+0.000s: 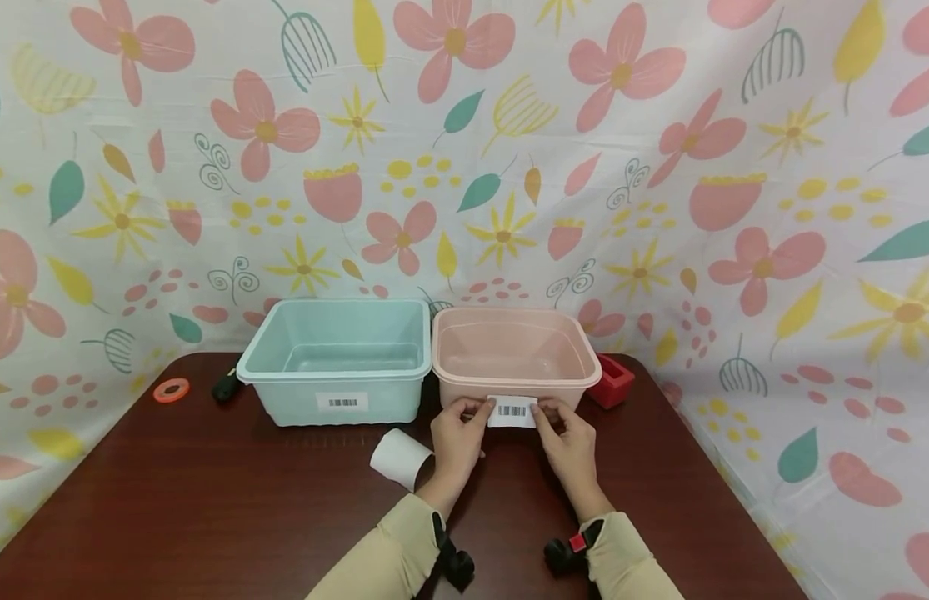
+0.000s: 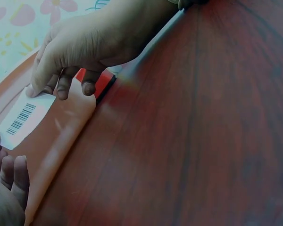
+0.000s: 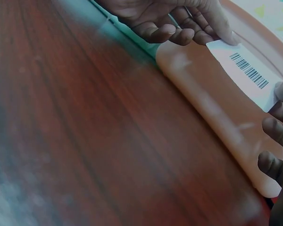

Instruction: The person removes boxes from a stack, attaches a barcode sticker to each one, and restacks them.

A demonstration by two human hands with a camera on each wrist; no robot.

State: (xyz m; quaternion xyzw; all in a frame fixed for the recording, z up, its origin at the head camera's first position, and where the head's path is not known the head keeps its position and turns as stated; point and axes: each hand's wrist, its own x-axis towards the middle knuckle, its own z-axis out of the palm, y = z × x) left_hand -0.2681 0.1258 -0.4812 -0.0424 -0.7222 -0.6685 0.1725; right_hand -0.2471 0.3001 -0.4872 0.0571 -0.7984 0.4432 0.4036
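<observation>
A white barcode label [image 1: 512,411] is stretched between both hands in front of the pink basin [image 1: 516,387]. My left hand [image 1: 458,437] pinches its left end between thumb and fingers, and my right hand [image 1: 567,442] pinches the right end the same way. In the left wrist view the label [image 2: 26,117] lies close against the basin's front wall [image 2: 66,122], just under the rim. The right wrist view shows the label [image 3: 247,73] printed side out, with the left thumb on one upper corner.
Left of the pink basin stands a light blue basin [image 1: 344,365] with its own barcode label [image 1: 342,402]. A white paper roll [image 1: 400,458] lies by my left wrist. An orange ring [image 1: 172,390] and a black object [image 1: 227,386] lie far left; a red holder [image 1: 612,382] stands at right.
</observation>
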